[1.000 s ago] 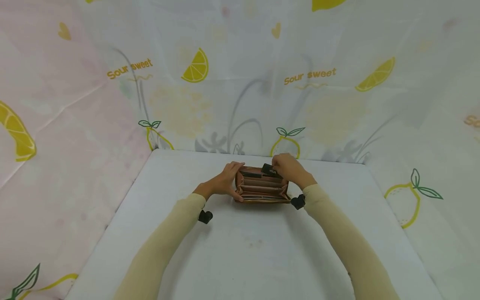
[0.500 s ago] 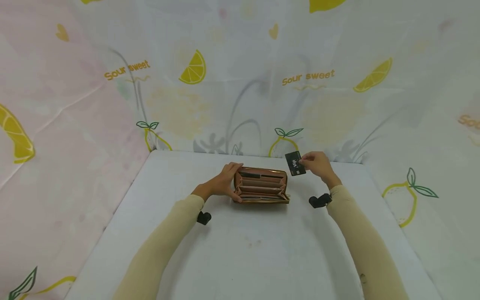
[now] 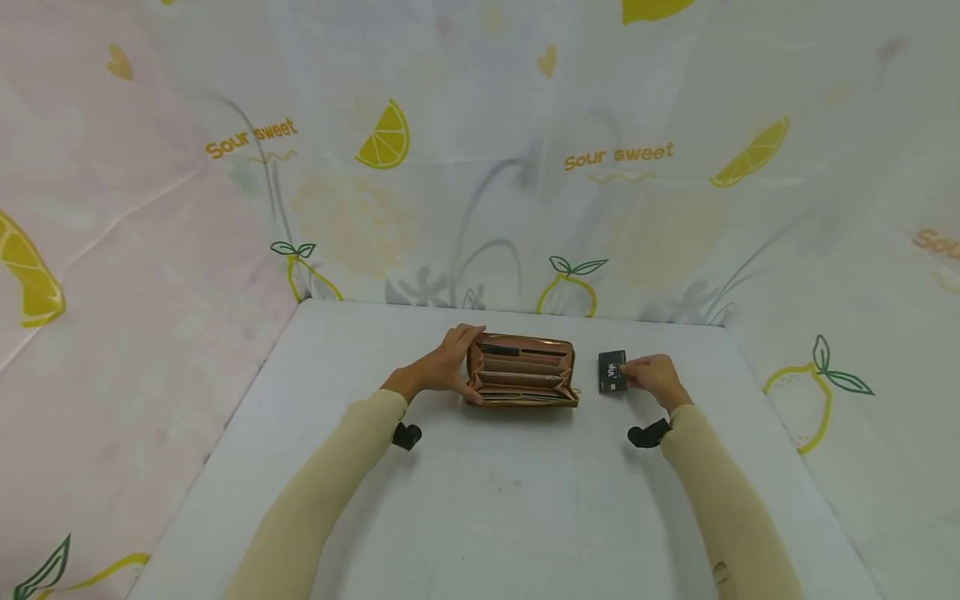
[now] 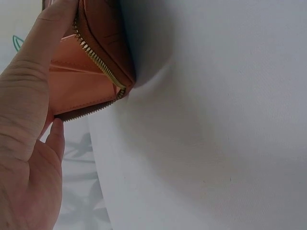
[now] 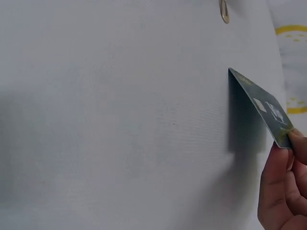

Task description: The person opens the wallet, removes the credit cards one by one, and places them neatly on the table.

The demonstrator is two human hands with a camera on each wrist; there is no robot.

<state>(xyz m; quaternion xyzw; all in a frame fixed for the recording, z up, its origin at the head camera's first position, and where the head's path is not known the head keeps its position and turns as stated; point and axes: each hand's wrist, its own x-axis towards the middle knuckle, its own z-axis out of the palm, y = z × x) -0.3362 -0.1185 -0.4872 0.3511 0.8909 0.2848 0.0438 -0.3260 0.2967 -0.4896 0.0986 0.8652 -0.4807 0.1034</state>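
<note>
A brown zip-around wallet (image 3: 522, 367) stands unzipped on the table, its several compartments facing up and a dark card in one of its slots. At its left end my left hand (image 3: 444, 364) holds it, thumb on the near side and fingers on the far side. The left wrist view shows the brass zipper (image 4: 98, 60) along the wallet's edge. To the right of the wallet, my right hand (image 3: 657, 377) pinches a black VIP card (image 3: 612, 372) by one edge. The card (image 5: 261, 108) is tilted, with its far edge low over the tabletop and its shadow beneath.
The white table (image 3: 480, 500) spreads around both hands. Behind it and at the sides hangs a pale curtain (image 3: 480, 167) printed with lemons and "Sour sweet". A zipper pull (image 5: 224, 11) shows at the top of the right wrist view.
My right hand has drawn the black card out of the wallet, carried it right, then lowered it nearer me towards the table. My left hand has stayed on the wallet.
</note>
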